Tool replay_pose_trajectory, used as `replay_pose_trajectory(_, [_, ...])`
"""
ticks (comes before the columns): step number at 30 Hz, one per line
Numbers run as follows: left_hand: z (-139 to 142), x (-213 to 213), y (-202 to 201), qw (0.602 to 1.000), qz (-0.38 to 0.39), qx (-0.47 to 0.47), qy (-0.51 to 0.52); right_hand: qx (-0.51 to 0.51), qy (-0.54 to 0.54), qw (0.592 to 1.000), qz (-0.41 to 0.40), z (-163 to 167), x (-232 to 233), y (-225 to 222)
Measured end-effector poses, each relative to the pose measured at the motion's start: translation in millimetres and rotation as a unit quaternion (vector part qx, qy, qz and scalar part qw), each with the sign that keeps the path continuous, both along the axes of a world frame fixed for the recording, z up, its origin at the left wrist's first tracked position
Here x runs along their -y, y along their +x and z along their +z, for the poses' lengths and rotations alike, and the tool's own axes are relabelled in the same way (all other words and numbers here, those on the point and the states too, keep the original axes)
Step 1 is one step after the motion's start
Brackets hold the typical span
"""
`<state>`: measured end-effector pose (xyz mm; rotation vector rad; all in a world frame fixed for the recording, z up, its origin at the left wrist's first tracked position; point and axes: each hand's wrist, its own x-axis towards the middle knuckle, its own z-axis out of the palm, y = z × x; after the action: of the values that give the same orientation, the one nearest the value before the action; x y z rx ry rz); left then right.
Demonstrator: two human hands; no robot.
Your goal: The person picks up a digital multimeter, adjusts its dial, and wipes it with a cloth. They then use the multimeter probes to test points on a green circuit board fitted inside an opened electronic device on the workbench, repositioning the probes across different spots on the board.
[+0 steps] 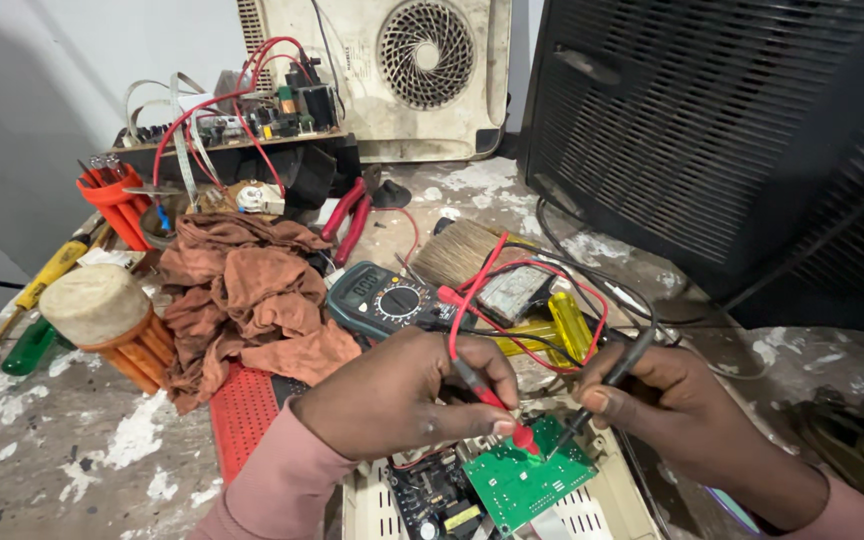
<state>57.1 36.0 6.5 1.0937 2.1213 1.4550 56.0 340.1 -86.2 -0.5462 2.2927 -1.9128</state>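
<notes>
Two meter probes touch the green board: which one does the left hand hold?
The red probe. The left hand pinches it, its tip on the green circuit board. The black probe is in the right hand.

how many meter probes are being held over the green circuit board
2: a red-tipped probe in the left hand and a black probe in the right hand, both tips on the green circuit board.

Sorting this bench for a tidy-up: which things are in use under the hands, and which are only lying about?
In use:
left hand with red probe
right hand with black probe
green circuit board
multimeter

Lying about:
brown rag
red pliers
brush
yellow screwdriver
</notes>
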Motion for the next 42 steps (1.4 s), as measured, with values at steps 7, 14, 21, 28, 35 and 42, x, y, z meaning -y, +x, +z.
replay_pose_trajectory(7, [-3, 1, -2, 1.0, 0.005, -0.004, -0.008, 0.002, -0.013, 1.0, 0.007, 0, 0, 1])
replay_pose_trajectory(14, [-11, 1, -3, 0.997, -0.017, 0.06, 0.04, -0.008, 0.006, 1.0, -0.003, 2, 1, 0])
replay_pose_trajectory(21, [-11, 1, -3, 0.994, -0.017, 0.095, 0.043, -0.019, -0.007, 1.0, 0.01, 3, 2, 0])
replay_pose_trajectory(28, [-6, 0, -1, 1.0, 0.0, 0.028, 0.005, -0.008, -0.012, 1.0, 0.006, 4, 2, 0])
replay_pose_trajectory(35, [-6, -1, -2, 0.999, 0.001, 0.039, 0.011, 0.005, -0.018, 1.0, 0.005, 4, 2, 0])
replay_pose_trajectory(42, [-7, -1, -2, 0.999, -0.001, 0.04, 0.011, 0.007, -0.009, 1.0, 0.0, 4, 3, 0])
